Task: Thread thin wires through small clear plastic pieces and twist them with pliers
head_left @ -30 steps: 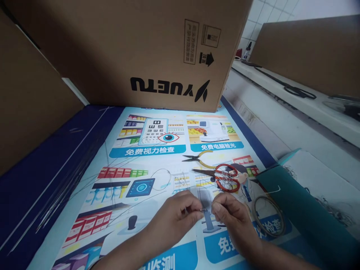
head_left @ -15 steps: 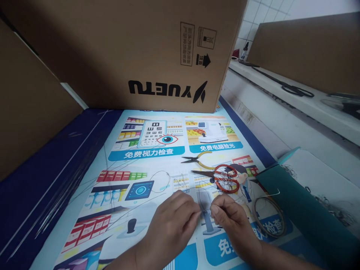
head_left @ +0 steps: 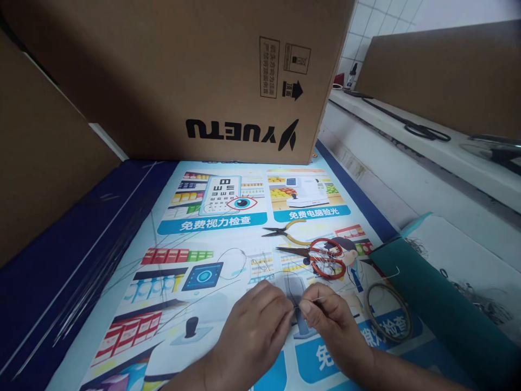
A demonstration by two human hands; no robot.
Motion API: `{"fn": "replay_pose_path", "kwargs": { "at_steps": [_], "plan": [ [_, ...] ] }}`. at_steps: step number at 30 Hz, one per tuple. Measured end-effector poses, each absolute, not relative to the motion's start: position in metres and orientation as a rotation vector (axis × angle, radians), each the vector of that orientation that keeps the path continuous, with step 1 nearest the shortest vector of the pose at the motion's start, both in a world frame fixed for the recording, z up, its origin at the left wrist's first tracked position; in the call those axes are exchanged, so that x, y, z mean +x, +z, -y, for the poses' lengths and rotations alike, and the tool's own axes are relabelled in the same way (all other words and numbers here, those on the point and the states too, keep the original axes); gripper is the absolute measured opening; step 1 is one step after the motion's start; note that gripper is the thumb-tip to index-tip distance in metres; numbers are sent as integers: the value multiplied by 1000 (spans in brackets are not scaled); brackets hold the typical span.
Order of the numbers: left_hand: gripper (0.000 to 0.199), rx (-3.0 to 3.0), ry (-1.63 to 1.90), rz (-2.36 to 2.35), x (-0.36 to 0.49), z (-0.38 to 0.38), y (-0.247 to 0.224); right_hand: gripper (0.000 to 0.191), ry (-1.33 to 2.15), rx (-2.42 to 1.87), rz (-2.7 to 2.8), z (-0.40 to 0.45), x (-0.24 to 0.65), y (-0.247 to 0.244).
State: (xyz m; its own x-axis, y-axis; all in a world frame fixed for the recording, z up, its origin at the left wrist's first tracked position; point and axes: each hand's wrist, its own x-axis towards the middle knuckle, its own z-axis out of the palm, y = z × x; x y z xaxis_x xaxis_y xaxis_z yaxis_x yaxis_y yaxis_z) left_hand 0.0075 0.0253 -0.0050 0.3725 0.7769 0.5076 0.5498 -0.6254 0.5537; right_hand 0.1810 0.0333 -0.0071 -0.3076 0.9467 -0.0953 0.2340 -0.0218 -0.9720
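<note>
A brown cardboard panel stands at far left. Before it, long thin wires lie on dark blue cloth. Next comes a light blue printed sheet: the caption under its eye chart reads 免费视力检查, and the one to the right, under a white machine, reads 免费电脑验光.

Behind the sheet rises a cardboard box marked YUETU, upside down, with a leaf-like logo. Above that brand, 顶面 sits in a black arrow; the framed lines beside the arrow are too small to read surely.

The left hand, fingers curled, pinches a thin wire. Beyond it lie yellow-handled pliers, spread. The thin wire spans the small gap between the two hands, above the sheet. Red-handled scissors lie near the pliers, wire snippets over their handles. The right hand grips the thin wire between thumb and forefinger, partly covering a caption that begins 免 and ends 检查.

Farther right, a wire coil rests on the sheet beside a teal container holding tangled wire. On the white ledge are black scissors and a small bottle, its label unreadable.
</note>
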Motion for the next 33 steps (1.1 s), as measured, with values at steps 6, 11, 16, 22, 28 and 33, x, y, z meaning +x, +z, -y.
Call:
{"fn": "replay_pose_path", "kwargs": {
  "at_steps": [6, 11, 16, 22, 28, 33],
  "plan": [
    [11, 2274, 1057, -1184, 7, -27, -6, 23, 1377, -1261, 1620, -35, 177, -4],
    [12, 2257, 1007, -1195, -3, -31, -7, 22, 1470, -1296, 1457, -40, 182, -2],
    [11, 2261, 1013, -1220, -7, -35, -9, 20, 1433, -1269, 1359, -45, 190, -7],
    [13, 2279, 993, -1213, -6, -36, -11, 21, 1425, -1242, 1386, -46, 192, -9],
    [12, 2299, 993, -1201, -6, -37, -11, 22, 1429, -1265, 1396, -46, 191, -5],
    [13, 2298, 1007, -1205, -6, -36, -11, 20, 1428, -1273, 1405, -45, 190, -5]
  ]
}}
